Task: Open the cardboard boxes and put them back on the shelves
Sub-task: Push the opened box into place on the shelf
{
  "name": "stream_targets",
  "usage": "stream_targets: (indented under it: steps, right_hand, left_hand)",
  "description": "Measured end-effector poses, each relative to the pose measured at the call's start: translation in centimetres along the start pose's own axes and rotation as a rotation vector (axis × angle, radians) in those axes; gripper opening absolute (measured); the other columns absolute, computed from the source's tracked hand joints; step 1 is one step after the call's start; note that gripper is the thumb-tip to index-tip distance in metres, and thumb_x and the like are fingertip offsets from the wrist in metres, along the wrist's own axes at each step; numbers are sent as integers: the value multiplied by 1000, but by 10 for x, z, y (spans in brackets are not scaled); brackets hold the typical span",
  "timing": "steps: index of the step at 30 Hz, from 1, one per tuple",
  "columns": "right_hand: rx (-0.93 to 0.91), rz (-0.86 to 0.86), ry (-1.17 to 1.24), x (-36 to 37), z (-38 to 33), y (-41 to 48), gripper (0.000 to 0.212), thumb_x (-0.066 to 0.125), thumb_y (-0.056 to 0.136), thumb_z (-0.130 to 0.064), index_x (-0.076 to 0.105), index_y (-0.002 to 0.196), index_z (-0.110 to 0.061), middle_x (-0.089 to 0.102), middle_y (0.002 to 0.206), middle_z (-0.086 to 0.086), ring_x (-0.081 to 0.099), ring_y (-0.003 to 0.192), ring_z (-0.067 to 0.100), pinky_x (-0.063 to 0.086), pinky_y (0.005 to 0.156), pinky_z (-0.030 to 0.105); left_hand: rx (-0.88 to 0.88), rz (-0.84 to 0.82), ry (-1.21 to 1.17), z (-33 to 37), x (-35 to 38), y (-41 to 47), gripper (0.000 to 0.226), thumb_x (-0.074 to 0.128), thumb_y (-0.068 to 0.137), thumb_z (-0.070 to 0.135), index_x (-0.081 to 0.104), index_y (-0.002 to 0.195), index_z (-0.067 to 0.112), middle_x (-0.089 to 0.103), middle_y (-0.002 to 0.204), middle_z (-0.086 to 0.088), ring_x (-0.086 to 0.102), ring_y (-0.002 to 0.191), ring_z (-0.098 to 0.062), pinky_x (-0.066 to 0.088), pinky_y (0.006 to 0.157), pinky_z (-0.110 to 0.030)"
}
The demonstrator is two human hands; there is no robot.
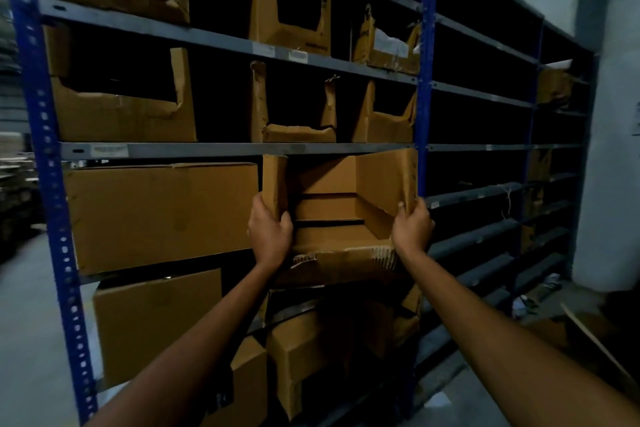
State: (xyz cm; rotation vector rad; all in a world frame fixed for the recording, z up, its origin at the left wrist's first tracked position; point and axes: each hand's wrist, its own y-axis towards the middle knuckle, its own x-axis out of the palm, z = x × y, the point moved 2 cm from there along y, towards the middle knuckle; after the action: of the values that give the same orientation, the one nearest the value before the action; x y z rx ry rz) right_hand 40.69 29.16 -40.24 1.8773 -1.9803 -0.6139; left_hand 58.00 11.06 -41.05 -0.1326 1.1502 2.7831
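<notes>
An opened cardboard box [346, 184] with its front cut away sits partly in the third shelf bay, under the grey shelf beam [207, 150]. My left hand [270, 234] grips the box's left front wall. Gripping the right front wall is my right hand [412, 227]. The torn lower front edge [346, 258] of the box juts out past the shelf. Inside it I see stepped cardboard layers.
A closed large box [159, 215] stands left of the held one. Cut-open boxes [298, 107] fill the shelves above; more closed boxes [156, 326] sit below. Blue uprights [423, 80] frame the bay. The rack to the right is mostly bare, with scraps on the floor.
</notes>
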Motion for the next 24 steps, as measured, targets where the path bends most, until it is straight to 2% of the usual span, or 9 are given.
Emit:
stream_targets:
  steps: [4, 8, 11, 13, 15, 18, 21, 24]
  right_hand:
    - [27, -147, -77, 2, 9, 17, 33, 48, 101, -25, 46, 129, -7, 60, 123, 17, 59, 110, 36, 48, 89, 43]
    - [103, -297, -178, 5, 19, 30, 48, 51, 98, -19, 29, 140, -10, 55, 130, 18, 57, 113, 38, 49, 90, 44]
    - [116, -376, -298, 9, 28, 36, 60, 49, 94, -10, 17, 146, -11, 53, 129, 17, 56, 110, 37, 47, 83, 40]
    - [94, -415, -423, 13, 33, 41, 67, 50, 95, -13, 9, 148, -10, 52, 130, 18, 55, 112, 37, 43, 79, 38]
    - [91, -458, -564, 19, 39, 47, 70, 49, 97, -19, 4, 150, -9, 50, 133, 19, 52, 118, 37, 40, 81, 40]
    - [65, -488, -734, 32, 53, 59, 65, 46, 99, -22, 7, 148, -7, 51, 133, 18, 51, 120, 37, 43, 90, 46]
    - [-10, -455, -790, 45, 64, 79, 48, 45, 101, -21, 21, 140, -6, 57, 125, 16, 57, 112, 35, 40, 76, 41]
    - [-57, -389, -729, 65, 74, 102, 36, 43, 101, -16, 31, 133, -6, 60, 117, 17, 61, 103, 35, 40, 70, 39]
  left_hand:
    - [55, -27, 35, 1, 16, -3, 63, 63, 88, 19, 33, 141, 6, 52, 129, -12, 53, 114, -27, 49, 94, -44]
    - [93, -58, 41, -6, 33, -6, 74, 62, 89, 27, 22, 148, 8, 44, 141, -13, 48, 124, -28, 45, 101, -45]
    - [96, -43, 57, -10, 43, -7, 74, 60, 92, 31, 20, 149, 7, 41, 144, -13, 45, 127, -27, 42, 102, -40]
    - [96, -28, 64, -14, 52, -7, 72, 57, 94, 32, 19, 150, 8, 40, 145, -13, 44, 128, -27, 41, 100, -36]
    - [98, -14, 72, -20, 61, -4, 68, 54, 96, 30, 19, 150, 7, 41, 143, -14, 45, 126, -28, 42, 99, -37]
    - [96, 10, 92, -30, 76, 3, 65, 53, 96, 26, 22, 149, 6, 40, 143, -14, 44, 127, -29, 40, 98, -35]
    - [114, 59, 101, -35, 93, 9, 68, 54, 95, 23, 18, 151, 6, 36, 145, -16, 38, 132, -31, 37, 105, -42]
    - [177, 117, 98, -33, 114, 17, 75, 53, 96, 24, 8, 154, 7, 27, 152, -18, 29, 138, -34, 34, 106, -44]
